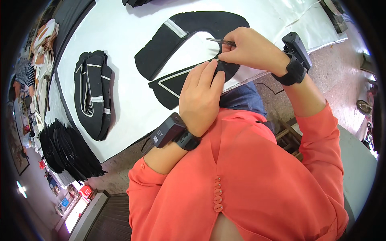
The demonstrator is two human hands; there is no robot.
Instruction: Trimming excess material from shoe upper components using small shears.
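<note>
A black U-shaped, fabric-like piece (209, 19) lies on the white tabletop, with a pale band across its far arm and a thin white strip (169, 77) along its near arm. My left hand (201, 94) rests flat on that near arm, fingers stretched out and fingertips at the strip. Closed in my right hand (249, 48) is a slim pointed metal tool (215, 40) with a dark handle; its tip points left over the gap in the U. My right thumb and forefinger come together at the strip's right end, close to my left fingertips. Whatever they pinch there is too small to tell.
A stack of similar black pieces with white strips (102, 120) lies on the left of the white table (128, 108). Past the table's left edge sits a fanned pile of black pieces (66, 148). Another dark item (136, 2) shows at the far edge.
</note>
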